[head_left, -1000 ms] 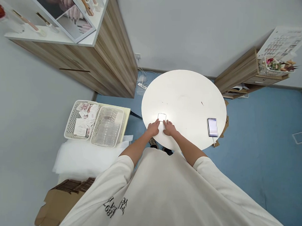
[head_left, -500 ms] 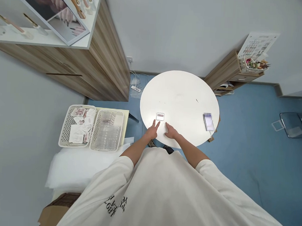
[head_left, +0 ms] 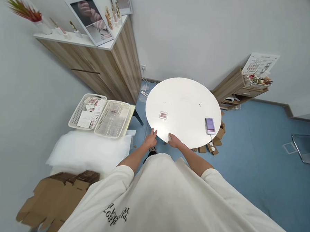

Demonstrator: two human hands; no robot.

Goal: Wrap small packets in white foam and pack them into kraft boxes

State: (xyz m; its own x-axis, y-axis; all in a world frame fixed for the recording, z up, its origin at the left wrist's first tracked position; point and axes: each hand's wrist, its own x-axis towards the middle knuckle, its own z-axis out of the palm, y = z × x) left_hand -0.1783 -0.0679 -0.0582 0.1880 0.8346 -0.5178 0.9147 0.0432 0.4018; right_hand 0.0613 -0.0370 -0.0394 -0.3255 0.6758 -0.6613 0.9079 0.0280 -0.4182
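A small clear case (head_left: 163, 115) with rows of reddish-pink, nail-like pieces lies flat on the round white table (head_left: 184, 96). My left hand (head_left: 150, 140) is at the table's near left edge, its fingers apart and nothing in it. A gap separates it from the case. My right hand (head_left: 174, 141) is at the near edge, fingers stretched out toward the tabletop, and holds nothing that I can see. Whether its fingertips touch the surface is hard to tell.
On the table's right lies a purple phone-like object (head_left: 210, 126) with a cable. To the left stand a white basket of packets and cards (head_left: 74, 117) and a basket of clear cases (head_left: 98, 128). A wooden cabinet (head_left: 124, 59) rises behind them. Cardboard (head_left: 54, 197) lies lower left.
My left hand has drawn back from beside the case to the table's edge. My right hand has stayed near the edge. The whole view has shifted, showing more cabinet and cardboard.
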